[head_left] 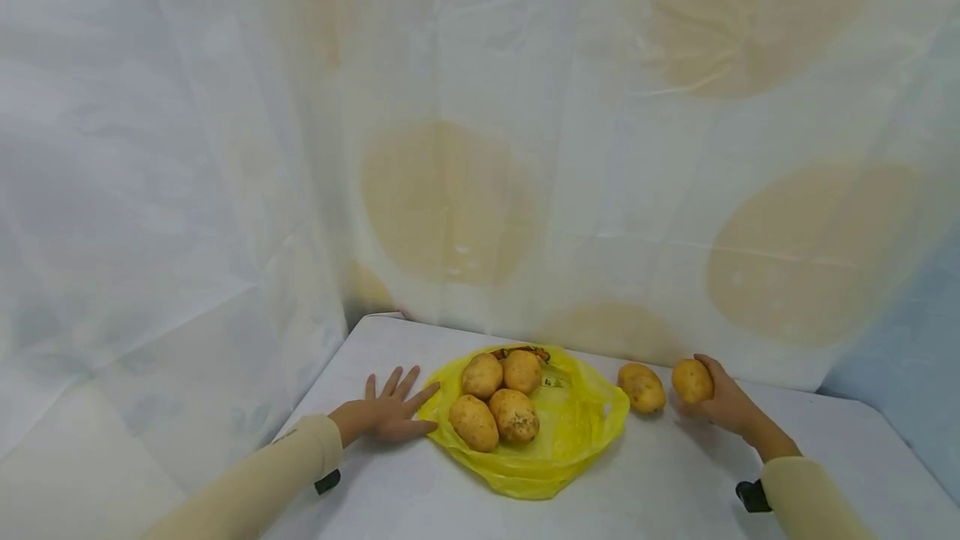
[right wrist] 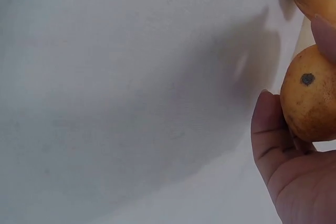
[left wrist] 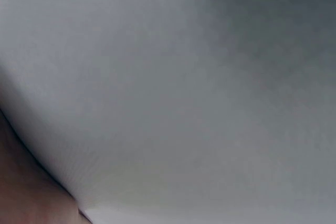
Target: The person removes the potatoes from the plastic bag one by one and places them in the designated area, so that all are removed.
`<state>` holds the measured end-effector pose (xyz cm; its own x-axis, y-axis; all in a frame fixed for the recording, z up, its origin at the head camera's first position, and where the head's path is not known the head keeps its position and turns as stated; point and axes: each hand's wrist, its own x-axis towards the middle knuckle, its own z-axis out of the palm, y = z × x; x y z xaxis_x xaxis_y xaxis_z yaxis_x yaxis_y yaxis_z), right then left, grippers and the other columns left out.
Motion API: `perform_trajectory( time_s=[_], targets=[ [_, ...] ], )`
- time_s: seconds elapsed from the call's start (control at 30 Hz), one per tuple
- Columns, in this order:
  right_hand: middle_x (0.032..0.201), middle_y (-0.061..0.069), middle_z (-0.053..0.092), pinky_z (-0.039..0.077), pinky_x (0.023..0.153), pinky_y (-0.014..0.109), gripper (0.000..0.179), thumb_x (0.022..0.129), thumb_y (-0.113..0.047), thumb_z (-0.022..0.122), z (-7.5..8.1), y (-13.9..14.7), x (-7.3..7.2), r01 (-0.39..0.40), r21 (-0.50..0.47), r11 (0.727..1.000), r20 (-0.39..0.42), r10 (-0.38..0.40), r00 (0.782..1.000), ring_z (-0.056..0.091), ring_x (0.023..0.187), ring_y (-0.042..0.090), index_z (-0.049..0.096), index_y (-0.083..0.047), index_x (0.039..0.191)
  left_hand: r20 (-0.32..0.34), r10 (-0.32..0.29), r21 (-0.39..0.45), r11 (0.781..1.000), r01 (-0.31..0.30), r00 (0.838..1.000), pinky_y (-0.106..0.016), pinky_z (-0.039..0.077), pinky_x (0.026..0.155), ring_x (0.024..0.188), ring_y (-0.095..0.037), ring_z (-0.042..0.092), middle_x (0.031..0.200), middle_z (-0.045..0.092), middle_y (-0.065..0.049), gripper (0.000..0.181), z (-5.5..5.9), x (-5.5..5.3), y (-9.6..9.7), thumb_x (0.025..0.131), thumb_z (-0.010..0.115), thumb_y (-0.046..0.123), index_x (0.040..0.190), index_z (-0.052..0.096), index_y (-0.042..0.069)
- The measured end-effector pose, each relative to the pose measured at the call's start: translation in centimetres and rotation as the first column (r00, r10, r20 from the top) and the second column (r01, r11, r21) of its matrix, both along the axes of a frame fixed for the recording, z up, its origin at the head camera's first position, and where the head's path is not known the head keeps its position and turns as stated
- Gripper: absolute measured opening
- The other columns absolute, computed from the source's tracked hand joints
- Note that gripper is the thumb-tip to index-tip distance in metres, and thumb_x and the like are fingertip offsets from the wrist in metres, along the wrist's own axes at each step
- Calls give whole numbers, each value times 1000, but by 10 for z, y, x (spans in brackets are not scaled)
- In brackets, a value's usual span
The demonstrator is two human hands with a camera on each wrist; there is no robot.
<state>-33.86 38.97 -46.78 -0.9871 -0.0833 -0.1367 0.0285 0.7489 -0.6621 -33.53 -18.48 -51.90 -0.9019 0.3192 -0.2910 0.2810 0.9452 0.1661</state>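
Note:
In the head view, a yellow plastic bag [head_left: 570, 432] lies spread on the table with several potatoes [head_left: 516, 417] on its left half. My left hand [head_left: 386, 417] rests with fingers spread at the bag's left edge. The left wrist view shows only blurred table and a bit of skin. To the right of the bag, my right hand [head_left: 726, 400] grips a potato [head_left: 692, 382] by its right side, fingers and thumb curved round it. Another potato [head_left: 642, 388] lies on the table between the bag and this hand. The right wrist view shows the held potato [right wrist: 310, 98] with a dark spot.
A white table [head_left: 637, 490] carries everything. Behind it hangs a pale curtain [head_left: 600, 190] with tan circles, close to the table's back edge. Another white sheet [head_left: 135, 232] hangs on the left. Small red-and-brown items [head_left: 521, 350] lie at the bag's back rim.

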Motion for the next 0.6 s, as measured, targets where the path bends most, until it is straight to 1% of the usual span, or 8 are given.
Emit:
perform_trajectory(
  time_s=[0.13,0.23,0.37,0.6],
  targets=[
    [149,38,23,41,98,65,112,82,-30,80,-8,1,1,-1,-15,1000,18,2,1000,43,122,51,1,3,154,18,-6,-3,1000,6,1000,-75,-8,110,152,-42,0,168,-1,-11,86,7,7,2,84,32,85,157,18,41],
    [149,38,25,42,97,63,112,82,-32,80,-12,-1,1,9,-13,1000,21,-8,1000,44,122,50,3,3,155,31,-6,-11,1000,7,1000,-74,-7,111,153,-41,0,168,-1,-11,85,10,9,3,86,33,83,157,17,40],
    [148,39,26,41,98,64,112,81,-35,80,-14,-4,0,7,7,1000,14,-7,1000,44,123,51,4,5,154,27,-4,-28,1000,5,1000,-73,-4,112,153,-40,2,168,1,-10,83,11,9,3,87,32,82,157,18,39],
    [146,40,28,40,99,67,114,79,-39,80,-15,-9,-3,29,47,998,23,-30,999,43,123,52,5,5,154,25,-12,-38,999,13,1000,-73,-6,112,153,-40,0,168,-1,-10,84,13,6,3,87,31,82,158,17,38]
  ],
)
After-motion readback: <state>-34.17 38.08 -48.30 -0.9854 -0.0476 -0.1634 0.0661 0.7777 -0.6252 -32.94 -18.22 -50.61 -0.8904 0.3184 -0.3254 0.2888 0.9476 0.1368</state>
